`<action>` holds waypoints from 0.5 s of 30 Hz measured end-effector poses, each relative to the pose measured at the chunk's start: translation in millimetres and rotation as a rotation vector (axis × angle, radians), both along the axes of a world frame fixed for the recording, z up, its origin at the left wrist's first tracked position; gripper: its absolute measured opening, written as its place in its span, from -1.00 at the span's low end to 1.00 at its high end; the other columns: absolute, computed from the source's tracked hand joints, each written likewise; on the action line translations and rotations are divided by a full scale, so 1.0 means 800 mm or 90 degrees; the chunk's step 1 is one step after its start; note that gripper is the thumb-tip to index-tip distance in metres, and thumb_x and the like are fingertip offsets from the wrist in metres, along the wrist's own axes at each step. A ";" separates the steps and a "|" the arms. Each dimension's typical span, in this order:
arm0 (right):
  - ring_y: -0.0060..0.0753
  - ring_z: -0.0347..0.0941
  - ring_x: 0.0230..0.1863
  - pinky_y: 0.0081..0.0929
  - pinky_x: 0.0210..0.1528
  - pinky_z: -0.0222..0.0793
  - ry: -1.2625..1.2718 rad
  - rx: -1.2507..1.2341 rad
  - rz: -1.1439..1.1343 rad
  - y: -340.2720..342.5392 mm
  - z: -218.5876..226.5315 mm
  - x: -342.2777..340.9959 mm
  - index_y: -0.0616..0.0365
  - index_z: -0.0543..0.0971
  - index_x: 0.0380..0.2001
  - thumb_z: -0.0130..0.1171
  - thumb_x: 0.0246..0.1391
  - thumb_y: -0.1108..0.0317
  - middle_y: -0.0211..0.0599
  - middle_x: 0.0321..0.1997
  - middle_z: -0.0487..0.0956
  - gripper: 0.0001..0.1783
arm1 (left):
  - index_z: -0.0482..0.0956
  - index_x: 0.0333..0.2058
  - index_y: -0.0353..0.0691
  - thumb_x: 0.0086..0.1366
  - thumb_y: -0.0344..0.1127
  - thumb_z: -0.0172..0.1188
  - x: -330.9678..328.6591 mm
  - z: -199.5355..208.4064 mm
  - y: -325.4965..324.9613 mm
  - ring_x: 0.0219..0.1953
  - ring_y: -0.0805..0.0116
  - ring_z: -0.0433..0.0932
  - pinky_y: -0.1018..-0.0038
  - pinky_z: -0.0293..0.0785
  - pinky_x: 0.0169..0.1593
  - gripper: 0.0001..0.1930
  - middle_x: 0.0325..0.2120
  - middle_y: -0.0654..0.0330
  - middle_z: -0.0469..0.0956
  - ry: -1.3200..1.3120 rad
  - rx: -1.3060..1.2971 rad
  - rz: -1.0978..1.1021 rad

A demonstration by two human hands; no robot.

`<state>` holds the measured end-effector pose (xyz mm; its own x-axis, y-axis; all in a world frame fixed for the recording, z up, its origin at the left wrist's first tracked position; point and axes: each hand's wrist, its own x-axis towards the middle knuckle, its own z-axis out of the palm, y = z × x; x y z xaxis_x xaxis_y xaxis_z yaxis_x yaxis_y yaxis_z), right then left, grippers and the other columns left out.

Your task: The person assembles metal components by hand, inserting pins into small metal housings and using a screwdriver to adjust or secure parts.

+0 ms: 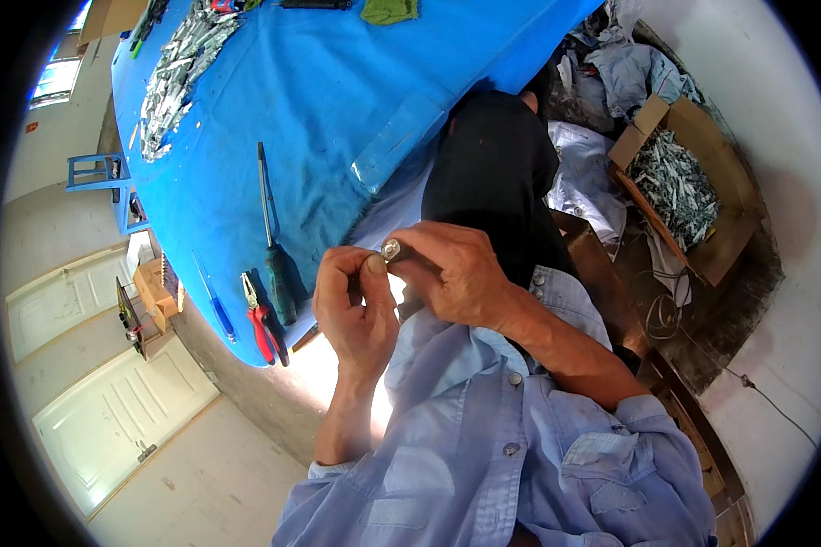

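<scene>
A small silvery metal piece [390, 248] with a rounded end is pinched between my two hands, in front of my chest. My left hand [356, 308] holds it with thumb and bent fingers. From the other side my right hand [458, 273] grips it, its fingers curled and hiding most of the piece. On the blue cloth left of my hands lie a long screwdriver [281, 284] with a dark green handle, pliers [263, 330] with red and black handles, and a thin screwdriver [221, 314] with a blue handle.
A heap of silvery metal pieces [175, 82] rests on the blue cloth [328, 109] at the far left. Right of my legs, an open cardboard box [743, 201] holds many similar pieces, beside plastic bags [625, 73]. A green cloth [390, 9] lies at the far edge.
</scene>
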<state>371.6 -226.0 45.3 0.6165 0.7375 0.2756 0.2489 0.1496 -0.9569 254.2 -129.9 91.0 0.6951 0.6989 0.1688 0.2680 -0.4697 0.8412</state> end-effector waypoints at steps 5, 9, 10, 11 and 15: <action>-0.10 0.61 -0.39 -0.34 -0.34 0.50 -0.016 0.013 -0.013 0.001 -0.005 0.001 0.29 0.64 -0.18 0.38 0.04 0.50 -0.12 -0.33 0.65 -0.75 | 0.46 -0.29 -0.29 0.51 -0.37 0.13 0.004 0.012 -0.007 -0.60 0.66 0.34 0.66 0.24 -0.57 -0.84 -0.38 0.21 0.49 -0.028 -0.190 0.050; -0.15 0.59 -0.43 -0.37 -0.35 0.49 0.014 0.008 -0.018 -0.005 -0.011 0.009 0.31 0.63 -0.20 0.34 0.09 0.52 -0.13 -0.35 0.64 -0.81 | 0.48 -0.32 -0.27 0.52 -0.30 0.12 0.007 0.058 0.027 -0.65 0.67 0.23 0.65 0.13 -0.62 -0.80 -0.40 0.22 0.48 -0.142 -0.244 0.145; -0.15 0.59 -0.43 -0.37 -0.35 0.49 0.001 0.001 -0.016 -0.004 -0.011 0.010 0.31 0.63 -0.20 0.33 0.10 0.52 -0.13 -0.34 0.64 -0.81 | 0.50 -0.31 -0.28 0.51 -0.31 0.12 0.013 0.067 0.037 -0.65 0.66 0.24 0.65 0.13 -0.63 -0.81 -0.43 0.23 0.47 -0.153 -0.244 0.143; -0.16 0.59 -0.42 -0.38 -0.34 0.49 -0.012 -0.006 -0.014 -0.004 -0.011 0.011 0.31 0.63 -0.20 0.33 0.10 0.52 -0.13 -0.33 0.65 -0.82 | 0.51 -0.30 -0.29 0.50 -0.33 0.13 0.011 0.065 0.047 -0.64 0.66 0.28 0.64 0.17 -0.60 -0.82 -0.45 0.24 0.48 -0.124 -0.218 0.134; -0.15 0.60 -0.38 -0.37 -0.30 0.50 -0.034 0.016 -0.022 -0.001 -0.014 0.009 0.30 0.61 -0.12 0.28 0.14 0.53 -0.12 -0.27 0.65 -0.77 | 0.58 -0.28 -0.33 0.45 -0.43 0.17 -0.004 0.050 0.045 -0.57 0.63 0.41 0.63 0.31 -0.51 -0.89 -0.50 0.27 0.52 0.075 -0.138 0.071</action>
<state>379.2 -226.8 34.2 0.6253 0.7085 0.3270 0.3056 0.1633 -0.9381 250.8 -93.8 131.2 0.6173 0.7836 -0.0704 0.4102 -0.2442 0.8787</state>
